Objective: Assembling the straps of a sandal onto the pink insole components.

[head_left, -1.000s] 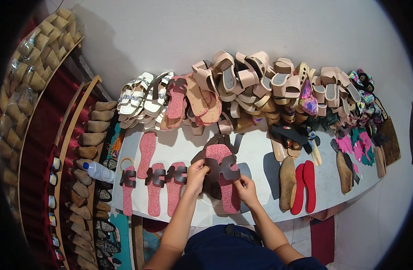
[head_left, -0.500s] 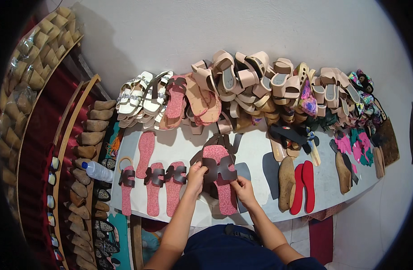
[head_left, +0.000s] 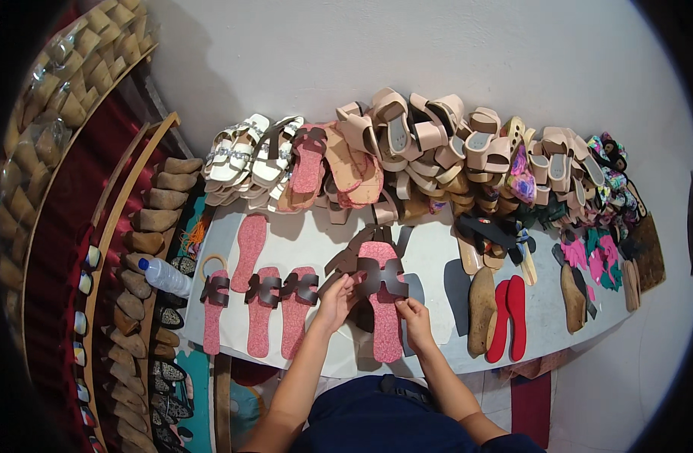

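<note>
Between my hands is a pink speckled insole point(head_left: 386, 332) with a dark brown cut-out strap point(head_left: 383, 278) across its upper half. My left hand point(head_left: 335, 303) is closed at the strap's left end, its thumb and fingertips pinched together. At the right, my right hand point(head_left: 416, 325) pinches the strap's other end against the insole's edge. Behind and partly under the insole lie more dark brown strap pieces point(head_left: 345, 260), largely covered. To the left lie three pink insoles with like straps, the nearest one being a strapped insole point(head_left: 297, 325), and a plain pink insole point(head_left: 250, 245).
Heaped sandals point(head_left: 437, 140) line the table's wall side. Rightward lie a grey sheet piece point(head_left: 457, 294), a wooden shoe last point(head_left: 481, 309) and red insoles point(head_left: 518, 317). A water bottle point(head_left: 165, 277) and a tape roll point(head_left: 213, 267) sit left, beside racks of lasts point(head_left: 154, 219).
The strapped insole has turned more upright and shifted slightly right relative to the strap pieces behind it. Both hands stay at the strap's ends. The whole view has shifted a little.
</note>
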The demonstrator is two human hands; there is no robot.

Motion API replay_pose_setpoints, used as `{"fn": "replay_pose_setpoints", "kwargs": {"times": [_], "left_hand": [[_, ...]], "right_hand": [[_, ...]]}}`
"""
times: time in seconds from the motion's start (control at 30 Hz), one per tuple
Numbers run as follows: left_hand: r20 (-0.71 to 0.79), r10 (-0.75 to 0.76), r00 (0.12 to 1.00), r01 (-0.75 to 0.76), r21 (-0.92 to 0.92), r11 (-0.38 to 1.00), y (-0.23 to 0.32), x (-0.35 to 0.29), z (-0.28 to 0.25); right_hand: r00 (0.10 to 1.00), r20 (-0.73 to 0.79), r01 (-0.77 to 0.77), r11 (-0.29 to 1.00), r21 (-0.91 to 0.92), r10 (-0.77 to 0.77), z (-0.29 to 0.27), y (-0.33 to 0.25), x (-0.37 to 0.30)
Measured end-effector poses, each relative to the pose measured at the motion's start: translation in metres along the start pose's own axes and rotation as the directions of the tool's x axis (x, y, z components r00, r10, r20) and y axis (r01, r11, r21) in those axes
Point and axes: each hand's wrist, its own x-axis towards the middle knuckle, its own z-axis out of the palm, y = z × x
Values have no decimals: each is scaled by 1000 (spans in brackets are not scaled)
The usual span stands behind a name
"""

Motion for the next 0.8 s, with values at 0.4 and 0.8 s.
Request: {"fn": "replay_pose_setpoints", "kwargs": {"times": [0.4,0.8], "left_hand": [[-12,-22,1000,25,406,914,-40,-61,-37],[-70,222,973,-163,473,866,-12,-81,-73]], "right_hand": [[977,-3,-208,966,157,211,30,22,7],[960,174,-231,972,50,219,78,32,12]]}}
